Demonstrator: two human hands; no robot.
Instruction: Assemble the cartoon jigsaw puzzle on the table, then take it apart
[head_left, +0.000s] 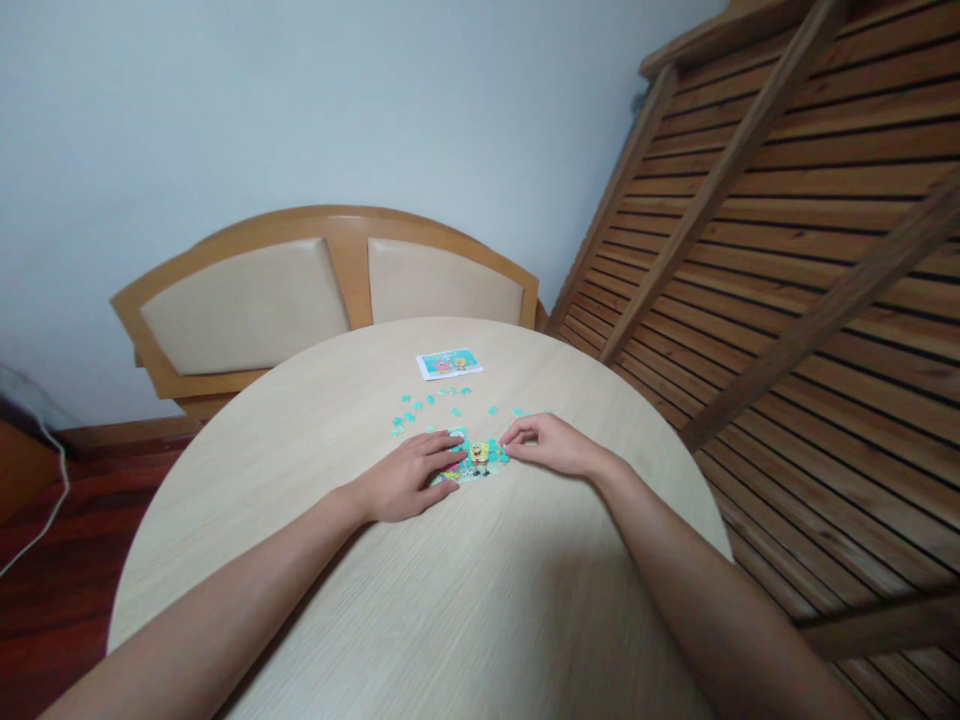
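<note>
A partly joined jigsaw puzzle (480,460) with a yellow cartoon figure lies on the round table. Flat over its left part rests my left hand (415,475), fingers stretched out and covering some of the picture. At the puzzle's right edge, the thumb and fingertips of my right hand (546,443) pinch a small green jigsaw piece (504,454). Whether that piece is joined to the rest I cannot tell. Several loose green pieces (409,416) are scattered beyond and to the left of the puzzle. One loose piece (492,410) lies just beyond my hands.
A picture card (450,363) with the cartoon figures lies towards the far side of the pale wooden table (450,620). Behind the table stands a padded wooden headboard (255,300). Slatted wood (787,250) leans at the right, and a white cable (61,480) hangs at the left.
</note>
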